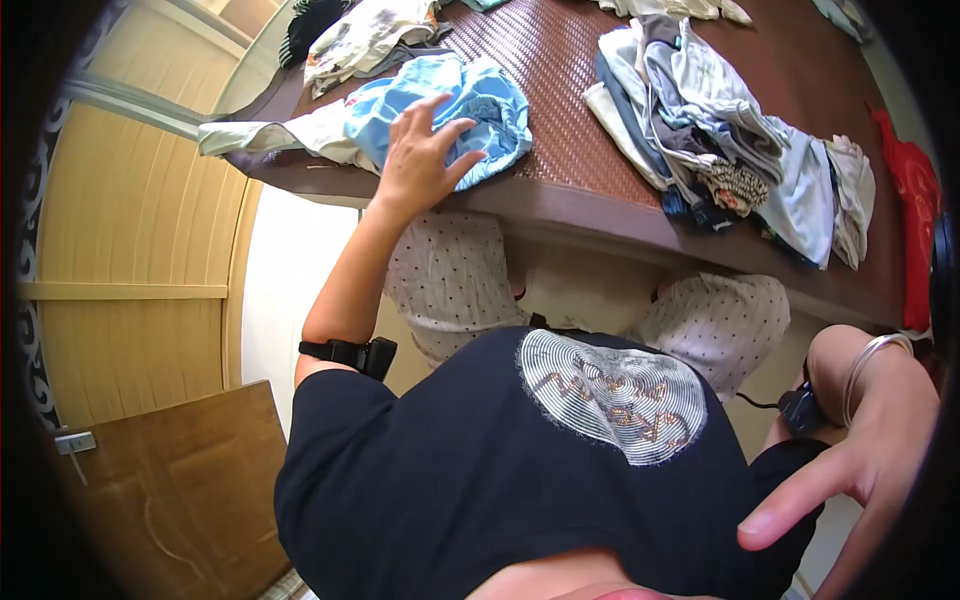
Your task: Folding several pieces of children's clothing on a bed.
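My left hand [428, 155] rests at the light blue garment [490, 95] near the mat's front edge. Its fingers are spread and bent a little, with no cloth pinched between them. The blue garment lies crumpled, with a gathered waistband at its right end, like shorts. A whitish piece of cloth [325, 135] stretches out to its left. Away from the clothes, my right hand [860, 465] is raised close to the camera at the lower right. One finger is stretched out; the others are partly hidden at the picture's dark rim. I see nothing held in it.
A heap of folded clothes [720, 130] lies on the right of the brown woven mat [555, 90]. More garments [375, 40] lie at the back left. Red cloth [910, 210] hangs at the right edge. A wooden door panel [180, 490] stands lower left.
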Motion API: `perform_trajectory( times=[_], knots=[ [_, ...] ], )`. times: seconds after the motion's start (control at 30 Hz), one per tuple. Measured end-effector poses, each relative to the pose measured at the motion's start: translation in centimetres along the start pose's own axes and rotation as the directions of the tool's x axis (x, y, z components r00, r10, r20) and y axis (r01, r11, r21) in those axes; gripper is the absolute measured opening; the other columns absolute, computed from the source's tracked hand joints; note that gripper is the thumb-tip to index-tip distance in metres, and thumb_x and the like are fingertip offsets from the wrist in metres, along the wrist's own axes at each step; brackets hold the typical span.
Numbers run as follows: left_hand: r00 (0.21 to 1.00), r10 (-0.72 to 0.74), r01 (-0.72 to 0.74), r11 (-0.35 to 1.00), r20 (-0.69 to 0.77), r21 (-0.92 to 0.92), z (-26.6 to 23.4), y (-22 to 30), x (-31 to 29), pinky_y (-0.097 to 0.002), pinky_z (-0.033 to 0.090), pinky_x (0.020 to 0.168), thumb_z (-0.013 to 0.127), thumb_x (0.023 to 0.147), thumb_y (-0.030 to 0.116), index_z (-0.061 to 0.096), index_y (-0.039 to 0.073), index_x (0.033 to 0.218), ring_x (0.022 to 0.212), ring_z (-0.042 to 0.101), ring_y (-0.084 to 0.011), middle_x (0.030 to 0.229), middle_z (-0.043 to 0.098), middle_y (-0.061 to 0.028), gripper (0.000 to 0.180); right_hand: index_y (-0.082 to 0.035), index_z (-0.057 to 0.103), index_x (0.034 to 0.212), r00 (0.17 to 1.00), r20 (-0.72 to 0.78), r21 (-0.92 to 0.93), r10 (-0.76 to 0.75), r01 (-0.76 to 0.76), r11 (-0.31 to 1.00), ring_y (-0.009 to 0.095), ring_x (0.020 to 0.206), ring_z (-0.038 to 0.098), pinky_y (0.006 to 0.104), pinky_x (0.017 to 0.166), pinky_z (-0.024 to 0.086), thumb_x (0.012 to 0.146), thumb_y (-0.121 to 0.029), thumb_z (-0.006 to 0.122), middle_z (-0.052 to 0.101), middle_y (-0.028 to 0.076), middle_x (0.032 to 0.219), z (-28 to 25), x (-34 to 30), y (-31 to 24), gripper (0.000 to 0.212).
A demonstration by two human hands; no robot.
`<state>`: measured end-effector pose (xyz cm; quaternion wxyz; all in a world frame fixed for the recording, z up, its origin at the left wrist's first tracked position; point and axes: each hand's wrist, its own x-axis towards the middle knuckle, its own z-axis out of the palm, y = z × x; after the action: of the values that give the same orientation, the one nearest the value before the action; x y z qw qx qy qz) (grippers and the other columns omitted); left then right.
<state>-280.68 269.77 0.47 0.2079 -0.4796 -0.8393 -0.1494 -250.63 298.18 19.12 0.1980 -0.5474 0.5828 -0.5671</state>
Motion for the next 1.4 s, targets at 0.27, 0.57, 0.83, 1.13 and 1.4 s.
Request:
perform_trajectory(
  times=[0.27, 0.57, 0.83, 1.13, 1.4],
  knots=[
    [0.928, -0.197, 0.156, 0.976, 0.318, 0.149, -2.2, -1.7, -2.2, -0.0433, 0.024, 0.104, 0.081, 0.045, 0.048, 0.062, 0.019, 0.107, 0.127, 0.026, -0.0397, 0.141, 0.024, -0.0207, 0.072, -0.006, 0.048, 0.122, 0.999, -0.037, -0.020, 0.012, -0.013, 1.000, 0.023, 0.098, 0.055, 0.0485, 0.088, 0.043, 0.080, -0.028, 0.054, 0.053, 0.011, 0.113, 0.3, 1.0, 0.2, 0.048],
    [0.998, 0.002, 0.008, 0.987, 0.061, -0.162, -2.1, -2.7, -2.8, -0.0335, 0.043, 0.091, 0.071, 0.068, 0.007, 0.065, 0.001, 0.098, 0.108, 0.054, -0.0270, 0.110, 0.060, -0.0126, 0.031, -0.003, 0.047, 0.121, 0.995, -0.084, -0.054, 0.054, -0.058, 0.997, 0.022, 0.093, 0.057, 0.0503, 0.090, 0.041, 0.080, -0.039, 0.055, 0.056, 0.011, 0.108, 1.3, 2.5, 1.1, 0.056],
    [0.982, 0.085, -0.148, 0.899, -0.168, -0.413, -6.2, 0.1, 0.2, -0.0319, 0.048, 0.066, 0.063, 0.074, 0.000, 0.062, 0.005, 0.085, 0.075, 0.059, -0.0242, 0.083, 0.059, -0.0075, 0.011, 0.001, 0.046, 0.121, 0.942, -0.314, -0.258, 0.118, -0.205, 0.944, 0.021, 0.088, 0.058, 0.0519, 0.092, 0.038, 0.080, -0.049, 0.056, 0.059, 0.010, 0.103, -2.2, 7.5, 1.9, 0.064],
    [0.925, 0.193, -0.315, 0.871, -0.327, -0.377, -12.6, 3.8, 3.9, -0.0261, 0.048, 0.064, 0.073, 0.069, 0.008, 0.065, 0.005, 0.091, 0.074, 0.060, -0.0169, 0.082, 0.061, -0.0052, 0.024, -0.001, 0.024, 0.133, 0.384, -0.912, -0.174, 0.145, -0.683, 0.709, 0.023, 0.099, 0.056, 0.0309, 0.083, 0.046, 0.075, -0.013, 0.069, 0.055, 0.017, 0.109, -5.0, 9.5, 20.7, 0.074],
    [0.946, -0.230, 0.318, 0.791, 0.228, -0.523, -14.6, 3.7, 4.4, -0.0224, 0.048, 0.064, 0.071, 0.077, 0.029, 0.065, 0.000, 0.091, 0.070, 0.056, -0.0064, 0.077, 0.063, -0.0013, 0.033, 0.003, 0.056, 0.105, 0.471, -0.774, -0.107, 0.424, -0.757, 0.645, 0.009, 0.086, 0.055, 0.0239, 0.077, 0.046, 0.087, -0.015, 0.056, 0.060, 0.003, 0.095, -8.6, 8.9, 11.5, 0.026]
  ],
)
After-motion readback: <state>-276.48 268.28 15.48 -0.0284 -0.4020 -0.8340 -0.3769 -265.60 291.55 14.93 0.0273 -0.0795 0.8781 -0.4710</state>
